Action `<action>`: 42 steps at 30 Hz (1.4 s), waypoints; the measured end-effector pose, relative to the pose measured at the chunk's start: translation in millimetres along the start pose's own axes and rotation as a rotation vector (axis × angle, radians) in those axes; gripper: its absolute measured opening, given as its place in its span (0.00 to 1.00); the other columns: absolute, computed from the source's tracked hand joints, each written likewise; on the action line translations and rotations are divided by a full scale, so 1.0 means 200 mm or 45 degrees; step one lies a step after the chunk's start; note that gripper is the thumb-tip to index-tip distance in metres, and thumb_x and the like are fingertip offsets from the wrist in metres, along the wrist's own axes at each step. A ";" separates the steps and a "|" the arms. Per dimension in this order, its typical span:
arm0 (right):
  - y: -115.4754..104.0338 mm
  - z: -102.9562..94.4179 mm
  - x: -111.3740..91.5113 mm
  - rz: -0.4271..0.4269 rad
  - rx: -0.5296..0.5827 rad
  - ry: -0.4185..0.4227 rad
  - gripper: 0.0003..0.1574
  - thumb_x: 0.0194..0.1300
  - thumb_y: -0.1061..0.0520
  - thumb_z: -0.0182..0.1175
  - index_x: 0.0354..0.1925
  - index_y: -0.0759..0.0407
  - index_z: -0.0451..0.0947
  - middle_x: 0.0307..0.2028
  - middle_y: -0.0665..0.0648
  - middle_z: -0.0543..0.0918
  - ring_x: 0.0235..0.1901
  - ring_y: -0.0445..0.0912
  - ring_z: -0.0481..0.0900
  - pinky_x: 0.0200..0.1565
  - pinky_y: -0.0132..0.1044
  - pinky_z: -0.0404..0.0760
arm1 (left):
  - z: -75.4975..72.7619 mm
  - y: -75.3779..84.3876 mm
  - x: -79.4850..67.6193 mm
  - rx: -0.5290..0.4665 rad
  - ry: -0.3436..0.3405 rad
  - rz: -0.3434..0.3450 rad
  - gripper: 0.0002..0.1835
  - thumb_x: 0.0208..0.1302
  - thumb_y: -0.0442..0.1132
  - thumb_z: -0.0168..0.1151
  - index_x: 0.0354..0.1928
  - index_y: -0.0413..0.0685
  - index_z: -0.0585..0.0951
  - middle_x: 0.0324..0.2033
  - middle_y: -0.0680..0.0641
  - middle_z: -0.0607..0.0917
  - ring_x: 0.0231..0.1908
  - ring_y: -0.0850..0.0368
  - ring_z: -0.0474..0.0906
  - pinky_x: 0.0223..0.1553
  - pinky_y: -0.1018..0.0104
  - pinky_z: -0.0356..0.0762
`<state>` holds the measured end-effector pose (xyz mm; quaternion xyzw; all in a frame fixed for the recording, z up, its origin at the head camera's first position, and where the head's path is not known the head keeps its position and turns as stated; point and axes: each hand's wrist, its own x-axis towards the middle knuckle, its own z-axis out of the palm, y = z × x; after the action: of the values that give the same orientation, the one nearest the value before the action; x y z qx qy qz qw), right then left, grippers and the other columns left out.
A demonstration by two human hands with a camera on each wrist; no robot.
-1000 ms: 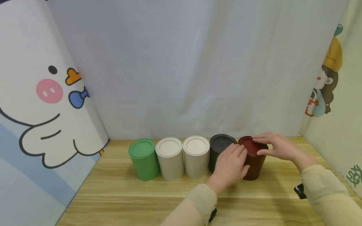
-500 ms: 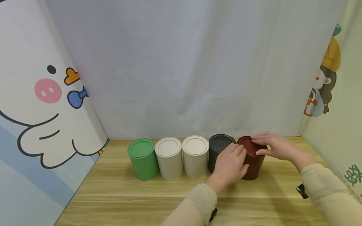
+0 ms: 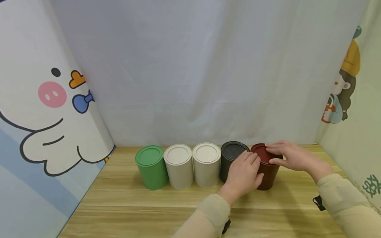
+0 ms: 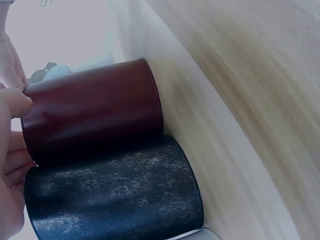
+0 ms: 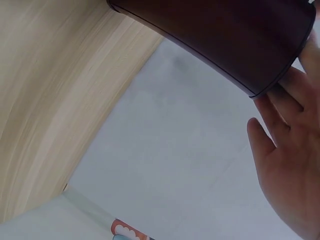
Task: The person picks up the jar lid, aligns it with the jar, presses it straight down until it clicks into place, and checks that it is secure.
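Observation:
Five-in-a-line wording aside, several lidded cylindrical cans stand upright in a row: a green can (image 3: 152,172), two white cans (image 3: 180,172), a black can (image 3: 227,167) and a dark red can (image 3: 269,177). My left hand (image 3: 242,173) lies over the tops of the black and dark red cans where they meet. In the left wrist view its thumb (image 4: 20,102) touches the dark red can's rim. Extended fingers of my right hand (image 3: 293,157) rest on the right side of the dark red lid. In the right wrist view some of those fingertips are hidden behind the can.
The cans stand on a wood-grain table (image 3: 134,211), near its back edge. A grey-white curtain (image 3: 190,72) hangs right behind them. Printed cartoon panels border the left and right sides.
Both hands keep nearly the same place on the cans. The head view shifts slightly; the row of cans shows no clear movement.

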<state>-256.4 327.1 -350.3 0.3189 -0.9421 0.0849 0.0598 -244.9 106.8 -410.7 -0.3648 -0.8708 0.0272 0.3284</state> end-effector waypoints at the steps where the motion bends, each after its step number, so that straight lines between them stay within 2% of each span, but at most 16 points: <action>1: 0.00 0.00 0.00 0.007 0.003 0.005 0.30 0.66 0.52 0.66 0.59 0.69 0.78 0.61 0.66 0.77 0.59 0.65 0.71 0.56 0.60 0.74 | 0.00 0.00 0.00 0.001 -0.002 0.000 0.27 0.64 0.61 0.60 0.57 0.52 0.82 0.55 0.53 0.82 0.59 0.60 0.73 0.68 0.67 0.59; 10: 0.00 -0.02 0.02 0.069 0.037 -0.002 0.31 0.64 0.47 0.68 0.57 0.67 0.80 0.58 0.64 0.79 0.54 0.61 0.73 0.51 0.58 0.77 | -0.04 -0.01 0.04 -0.064 -0.091 -0.025 0.24 0.65 0.61 0.57 0.53 0.54 0.83 0.51 0.56 0.82 0.55 0.62 0.73 0.68 0.69 0.58; 15: 0.00 -0.03 0.04 0.072 0.045 -0.014 0.32 0.63 0.46 0.68 0.57 0.67 0.80 0.58 0.64 0.79 0.53 0.60 0.73 0.50 0.57 0.77 | -0.05 -0.03 0.06 -0.111 -0.126 -0.063 0.22 0.65 0.60 0.56 0.51 0.57 0.84 0.49 0.57 0.82 0.54 0.63 0.73 0.66 0.71 0.58; 21: 0.00 -0.03 0.04 0.063 0.027 -0.018 0.32 0.63 0.46 0.68 0.57 0.67 0.80 0.58 0.64 0.80 0.54 0.60 0.74 0.51 0.57 0.77 | -0.05 -0.03 0.06 -0.099 -0.156 -0.075 0.20 0.65 0.61 0.56 0.48 0.57 0.84 0.48 0.58 0.82 0.54 0.62 0.73 0.65 0.71 0.60; 29: 0.00 -0.02 0.03 0.073 0.056 0.007 0.32 0.63 0.48 0.68 0.58 0.67 0.79 0.59 0.65 0.79 0.54 0.60 0.74 0.50 0.58 0.77 | -0.04 -0.02 0.06 -0.047 -0.168 -0.039 0.24 0.65 0.62 0.56 0.53 0.55 0.83 0.52 0.56 0.81 0.55 0.63 0.72 0.66 0.70 0.57; 37: 0.00 -0.01 0.02 0.084 0.070 0.013 0.32 0.64 0.48 0.68 0.59 0.67 0.79 0.60 0.64 0.78 0.51 0.58 0.75 0.48 0.55 0.78 | -0.02 -0.01 0.04 -0.054 -0.129 -0.036 0.24 0.66 0.62 0.56 0.53 0.55 0.83 0.52 0.56 0.81 0.54 0.63 0.73 0.66 0.70 0.58; 42: 0.00 0.00 0.01 0.088 0.077 0.017 0.32 0.64 0.49 0.68 0.59 0.68 0.79 0.60 0.65 0.77 0.51 0.58 0.75 0.48 0.55 0.78 | -0.03 -0.01 0.04 -0.053 -0.141 -0.032 0.25 0.67 0.62 0.55 0.54 0.55 0.83 0.53 0.56 0.81 0.55 0.62 0.73 0.67 0.70 0.58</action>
<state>-258.0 324.8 -350.2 0.2874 -0.9491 0.1176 0.0534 -247.5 109.2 -401.0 -0.3584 -0.8926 0.0251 0.2724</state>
